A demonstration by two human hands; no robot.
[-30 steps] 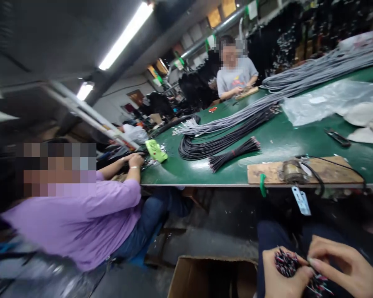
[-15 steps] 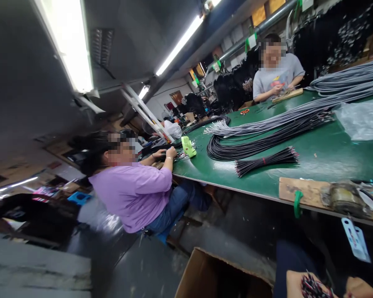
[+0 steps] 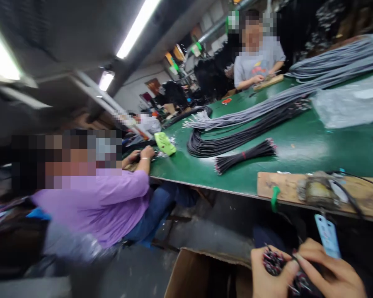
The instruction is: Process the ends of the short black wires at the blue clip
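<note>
Low at the right of the view, my left hand (image 3: pixel 269 276) is closed around a bundle of short wires (image 3: pixel 275 265) with red, white and black ends. My right hand (image 3: pixel 328 271) reaches across to the same bundle, its fingertips pinching at the wire ends. Both hands are held over my lap, below the edge of the green table (image 3: pixel 298 145). Just above them a wooden board (image 3: pixel 317 191) carrying a small metal tool (image 3: pixel 317 190) is clamped to the table's edge, and a pale blue tag (image 3: pixel 328 240) hangs from it.
An open cardboard box (image 3: pixel 205 273) stands on the floor left of my hands. On the table lie a tied black wire bundle (image 3: pixel 245 155), long grey and black cables (image 3: pixel 255 118) and a plastic sheet (image 3: pixel 348 103). A person in purple (image 3: pixel 96 203) sits at left; another in grey (image 3: pixel 257 62) works at the far end.
The view swung left and up, then came partly back. My hands, nearly out of frame half a second ago, show again, still on the wire bundle.
</note>
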